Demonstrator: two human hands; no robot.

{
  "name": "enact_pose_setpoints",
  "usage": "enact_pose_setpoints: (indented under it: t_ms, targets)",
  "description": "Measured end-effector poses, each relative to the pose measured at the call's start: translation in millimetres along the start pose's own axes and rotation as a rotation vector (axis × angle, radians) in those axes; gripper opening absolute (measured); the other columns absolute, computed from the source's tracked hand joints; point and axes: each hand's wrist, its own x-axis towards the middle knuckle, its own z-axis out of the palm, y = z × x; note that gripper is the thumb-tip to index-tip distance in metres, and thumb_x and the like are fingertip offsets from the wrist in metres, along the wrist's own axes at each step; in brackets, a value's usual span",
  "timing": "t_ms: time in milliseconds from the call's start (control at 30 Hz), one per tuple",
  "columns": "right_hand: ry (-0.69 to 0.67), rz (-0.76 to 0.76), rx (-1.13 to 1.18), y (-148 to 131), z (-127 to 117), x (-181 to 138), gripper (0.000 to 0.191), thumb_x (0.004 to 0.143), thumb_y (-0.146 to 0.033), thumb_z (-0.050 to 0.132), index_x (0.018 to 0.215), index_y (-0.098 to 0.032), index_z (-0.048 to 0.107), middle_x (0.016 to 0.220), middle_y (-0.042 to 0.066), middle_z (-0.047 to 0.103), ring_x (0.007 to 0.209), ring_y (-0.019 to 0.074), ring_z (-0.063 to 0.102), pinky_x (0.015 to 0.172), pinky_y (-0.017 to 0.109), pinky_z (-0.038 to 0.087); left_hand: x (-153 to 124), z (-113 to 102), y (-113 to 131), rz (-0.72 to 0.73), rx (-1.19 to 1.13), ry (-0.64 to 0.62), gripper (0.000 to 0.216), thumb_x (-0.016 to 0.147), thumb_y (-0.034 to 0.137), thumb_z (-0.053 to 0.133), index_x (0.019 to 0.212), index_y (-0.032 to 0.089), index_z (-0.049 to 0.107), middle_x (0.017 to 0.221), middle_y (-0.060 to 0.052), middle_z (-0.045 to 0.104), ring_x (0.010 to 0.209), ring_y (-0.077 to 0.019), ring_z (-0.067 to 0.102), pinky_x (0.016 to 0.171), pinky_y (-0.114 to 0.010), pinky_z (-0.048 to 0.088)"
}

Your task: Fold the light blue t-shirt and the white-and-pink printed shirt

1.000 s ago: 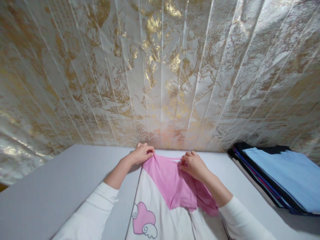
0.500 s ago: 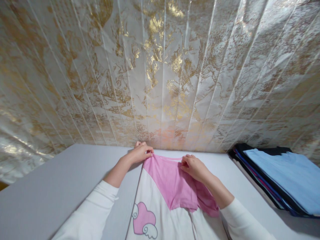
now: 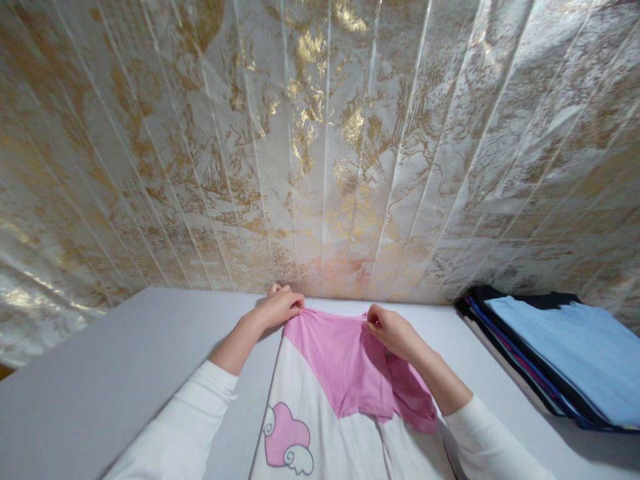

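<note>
A white shirt with pink sleeves [image 3: 340, 373] and a winged pink heart print lies on the white table [image 3: 125, 360] in front of me. My left hand [image 3: 277, 308] pinches the far left corner of the pink part. My right hand [image 3: 393, 330] pinches the far right corner of the same pink edge. Both hands are closed on the fabric near the wall, and the edge between them is stretched out.
A stack of folded clothes [image 3: 560, 347], with a light blue piece on top of dark ones, lies at the table's right side. A gold-and-white patterned wall covering [image 3: 320, 147] rises right behind the table's far edge.
My right hand has shifted slightly up and to the right along the pink edge, pulling it straighter. My left hand has barely moved.
</note>
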Motion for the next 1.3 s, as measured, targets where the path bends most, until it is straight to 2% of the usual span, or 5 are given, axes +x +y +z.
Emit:
enact_pose_setpoints:
  t_ms: [500,767,1000,1133,1300]
  targets:
    - [-0.088,0.142,0.734,-18.4,-25.6,-11.2,0.043,0.078,-0.028,0.058,0.119,-0.024,0.045,0.075,-0.004,0.057,0.054,0.0121,0.055,0.042,0.019,0.038,-2.1,1.7,1.5,-0.034,0.011,0.023,0.017,0.090,0.026,0.050,0.088,0.024,0.067,0.082,-0.002,0.056,0.091,-0.0221,0.049,0.089,-0.036,0.028]
    - [-0.051,0.216,0.304,13.1,-10.4,-5.6,0.024,0.070,-0.011,0.062,0.093,-0.016,0.060,0.067,-0.001,0.060,0.066,0.0151,0.056,0.058,0.023,0.039,-1.5,2.7,8.2,-0.016,0.027,0.053,0.014,0.090,0.024,0.052,0.088,0.025,0.066,0.087,-0.002,0.059,0.094,-0.0214,0.047,0.090,-0.035,0.028]
    - [-0.248,0.070,0.466,6.7,-7.4,-9.1,0.053,0.072,-0.024,0.065,0.122,-0.015,0.053,0.080,0.001,0.064,0.072,0.0174,0.058,0.063,0.026,0.044,-0.2,8.2,4.1,0.008,0.059,0.081,0.014,0.091,0.017,0.051,0.086,0.023,0.063,0.089,-0.001,0.064,0.097,-0.0205,0.048,0.092,-0.036,0.026]
    - [-0.140,0.066,0.472,9.3,2.2,-7.2,0.062,0.066,-0.014,0.065,0.127,-0.017,0.051,0.101,0.005,0.066,0.088,0.0200,0.061,0.079,0.031,0.047,0.0,2.8,5.5,-0.016,0.105,0.096,0.017,0.090,0.013,0.049,0.084,0.022,0.063,0.089,-0.002,0.066,0.098,-0.0214,0.051,0.094,-0.040,0.027]
    - [-0.184,0.112,0.520,10.4,1.5,-15.8,0.075,0.073,-0.029,0.067,0.141,-0.013,0.040,0.116,0.012,0.065,0.103,0.0252,0.060,0.092,0.038,0.046,-19.2,1.3,46.8,-0.109,0.165,0.160,0.038,0.086,-0.001,0.035,0.105,0.015,0.063,0.110,-0.014,0.061,0.108,-0.0261,0.051,0.094,-0.044,0.035]
